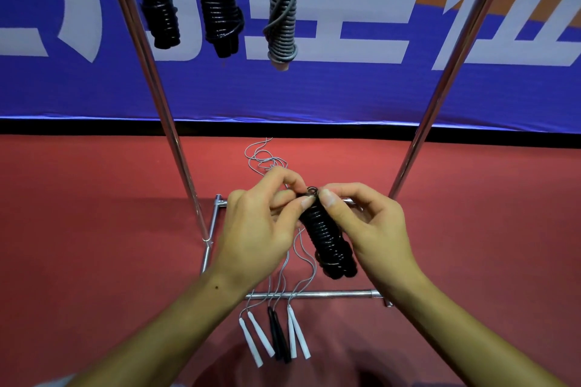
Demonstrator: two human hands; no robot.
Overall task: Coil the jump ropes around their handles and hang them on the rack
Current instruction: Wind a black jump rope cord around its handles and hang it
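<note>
Both hands' grip, left hand (261, 223) and right hand (371, 229), pinched around coiled black rope (327, 239).

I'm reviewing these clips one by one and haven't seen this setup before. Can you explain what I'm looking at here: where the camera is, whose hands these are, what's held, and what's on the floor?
There is no robot here. The single picture comes from a camera worn on a person's head, looking forward and down at their own bare hands.

Both the left hand and the right hand grip a black coiled jump rope, its cord wound tightly around its handles. The fingers pinch at a small ring at its top end.

Around them stands a metal rack on a red floor. Three finished bundles hang at the top: two black and one grey.

On the floor lie three uncoiled ropes: white handles, black handles, white handles. Their thin cords trail away across the rack's base.
</note>
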